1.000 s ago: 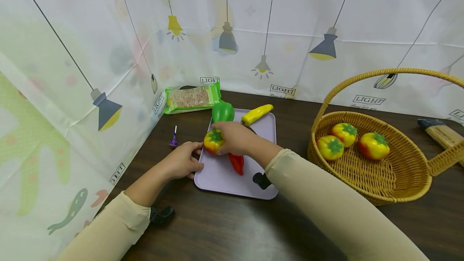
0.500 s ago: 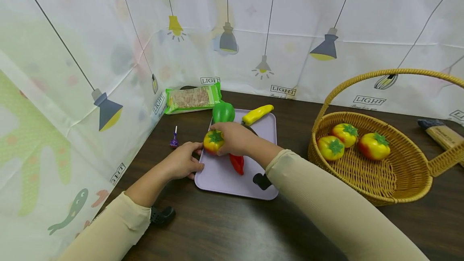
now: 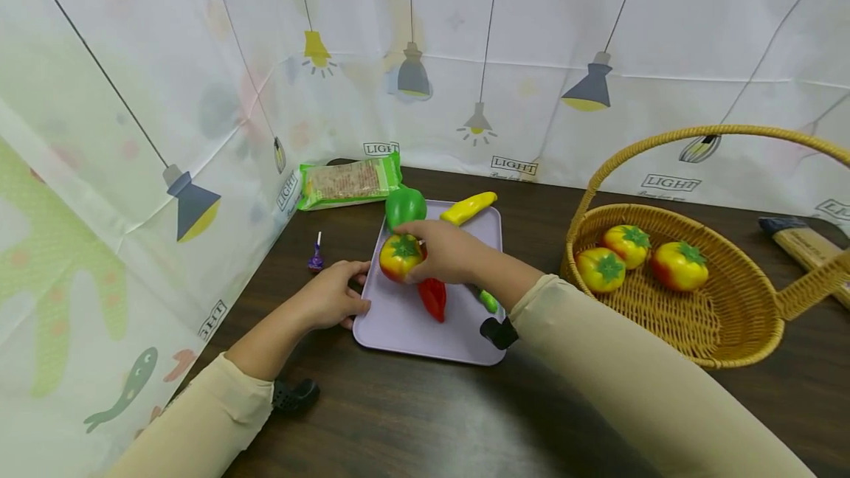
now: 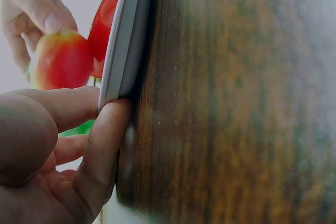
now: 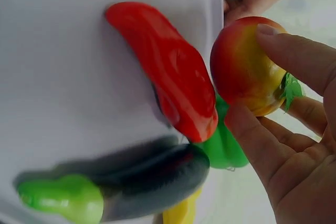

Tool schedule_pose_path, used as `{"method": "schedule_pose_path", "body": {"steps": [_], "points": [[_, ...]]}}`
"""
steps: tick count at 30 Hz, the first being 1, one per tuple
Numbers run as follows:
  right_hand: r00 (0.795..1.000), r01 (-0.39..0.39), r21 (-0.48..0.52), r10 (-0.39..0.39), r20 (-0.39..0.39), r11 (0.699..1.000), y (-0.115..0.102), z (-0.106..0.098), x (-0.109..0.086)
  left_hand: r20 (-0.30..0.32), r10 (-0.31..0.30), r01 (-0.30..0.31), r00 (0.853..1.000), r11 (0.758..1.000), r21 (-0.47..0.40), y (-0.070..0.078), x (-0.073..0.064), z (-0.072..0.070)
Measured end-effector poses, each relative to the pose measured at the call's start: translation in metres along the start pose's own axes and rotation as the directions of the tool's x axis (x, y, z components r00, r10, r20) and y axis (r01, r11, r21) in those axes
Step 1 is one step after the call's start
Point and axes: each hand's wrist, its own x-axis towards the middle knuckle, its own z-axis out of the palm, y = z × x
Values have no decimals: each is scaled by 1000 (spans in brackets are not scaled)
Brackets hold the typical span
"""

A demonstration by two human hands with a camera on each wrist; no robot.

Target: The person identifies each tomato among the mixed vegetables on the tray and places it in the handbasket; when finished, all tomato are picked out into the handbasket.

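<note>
My right hand (image 3: 451, 251) grips a yellow-red toy tomato (image 3: 396, 265) with a green leafy top, over the left part of a lilac tray (image 3: 405, 330). Thumb and fingers lie on opposite sides of the tomato in the right wrist view. My left hand (image 3: 330, 296) pinches the tray's left rim between thumb and finger, as the left wrist view shows. On the tray, a red pepper (image 5: 170, 66) lies beside an eggplant (image 5: 152, 184), which my right hand mostly hides in the head view. Behind them are a green bell pepper (image 3: 405, 209) and a yellow pepper (image 3: 469, 208).
A wicker basket (image 3: 747, 316) with a tall handle stands on the right, holding three similar tomatoes (image 3: 679, 266). A green-edged food packet (image 3: 348, 179) lies behind the tray, and a lollipop (image 3: 316, 260) to its left. Another packet (image 3: 806, 246) lies far right.
My right hand has shifted slightly right with the tomato, and the eggplant's green end now shows beside my wrist. My left hand has stayed on the tray rim.
</note>
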Motion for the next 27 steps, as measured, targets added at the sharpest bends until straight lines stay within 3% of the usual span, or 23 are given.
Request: {"method": "schedule_pose_path", "body": {"steps": [5, 16, 27], "points": [[1000, -14, 4, 14, 2, 1000, 2, -9, -16, -7, -3, 3, 1000, 1000, -1, 3, -1, 1], [999, 50, 12, -50, 7, 999, 14, -29, -51, 1, 4, -4, 1000, 1000, 9, 4, -1, 3], [999, 1, 9, -1, -45, 1000, 37, -55, -92, 7, 16, -16, 1000, 1000, -7, 3, -2, 5]]}}
